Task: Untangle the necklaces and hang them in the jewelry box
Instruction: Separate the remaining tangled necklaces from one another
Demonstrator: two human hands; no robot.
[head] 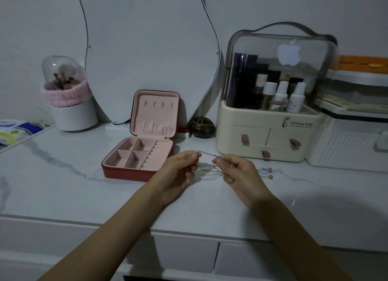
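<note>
We see the jewelry box [144, 146] standing open on the white marbled table [63, 186], its red shell lined in pink, and we take it as our landmark. Its lid stands upright, leaning back toward the curvy mirror [147, 49] behind it, with a row of small hooks near the top and a gathered pocket below. The tray shows four square compartments on the left and ring rolls on the right.

Just to the right of the box and nearer to us, both hands are raised above the table. The left hand [178, 171] pinches the tangled necklaces [206, 161] between thumb and fingertips, its grip closed on a twisted silvery strand. The right hand [237, 171] pinches the same strand at its other end, so its grip is likewise closed on the chain. A taut twisted length runs between the two hands, and further loops sag beneath it. Farther right of the box, past the right hand, loose chain ends lie on the table, one with a small gold bead [271, 177].

Right of the box stands a cream cosmetics organizer [270, 142] with a clear dome and bottles inside. Left of the box and farther back sits a brush holder [69, 100] wrapped in a pink band. Between the box and the organizer rests a small dark round pot [202, 127].
</note>
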